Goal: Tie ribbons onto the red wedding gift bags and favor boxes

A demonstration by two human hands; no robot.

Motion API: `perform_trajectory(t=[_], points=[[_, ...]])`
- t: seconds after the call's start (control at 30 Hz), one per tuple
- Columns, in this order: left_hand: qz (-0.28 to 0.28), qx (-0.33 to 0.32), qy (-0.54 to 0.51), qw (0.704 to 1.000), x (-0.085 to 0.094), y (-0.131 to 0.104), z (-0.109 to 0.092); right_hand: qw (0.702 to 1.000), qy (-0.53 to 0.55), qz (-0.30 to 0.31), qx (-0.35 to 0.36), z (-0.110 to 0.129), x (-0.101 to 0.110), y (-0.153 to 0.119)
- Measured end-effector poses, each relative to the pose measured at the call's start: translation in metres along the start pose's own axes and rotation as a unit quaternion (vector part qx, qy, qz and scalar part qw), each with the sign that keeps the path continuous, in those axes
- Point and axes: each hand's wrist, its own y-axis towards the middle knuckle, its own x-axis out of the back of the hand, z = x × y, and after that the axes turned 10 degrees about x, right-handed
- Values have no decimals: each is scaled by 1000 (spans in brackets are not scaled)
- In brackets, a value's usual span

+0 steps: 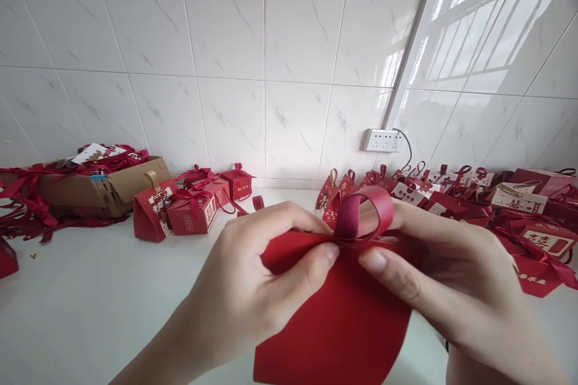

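A red paper gift box [334, 319] is held up in front of me, its flat front panel facing my way. From its top edge rises a looped dark red ribbon handle [379, 207]. My left hand [271, 277] pinches the top edge just left of the loop, thumb in front and fingers behind. On the other side, my right hand [451, 277] grips the same edge, its thumb at the foot of the loop. The fingers behind the box are partly hidden, and so is its far side.
Several finished-looking red boxes [192, 213] stand at the left by the wall. A cardboard box [135, 183] full of red ribbons and tags is further left. Many more red boxes [537, 277] crowd the right side. A power socket [383, 140] sits on the tiled wall.
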Motion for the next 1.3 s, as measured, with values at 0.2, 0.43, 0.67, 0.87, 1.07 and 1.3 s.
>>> perform_trajectory(t=[0.2,0.43,0.67,0.87,1.07,1.3], points=[[30,19,10,999,-4,2,3,998,-50,-33,-20,-3,-6,1],[25,11,20,999,-3,2,6,998,0,-63,-3,-8,-16,3],[10,4,-10,1000,-9,1,5,995,-16,-102,0,-6,-16,4],[10,24,1,1000,-9,4,6,988,-35,-149,-18,-9,-22,4],[7,24,15,1000,-5,4,7,986,27,-158,-45,-10,-26,7],[43,28,-13,999,-4,8,7,984,33,-161,-74,-8,-22,7]])
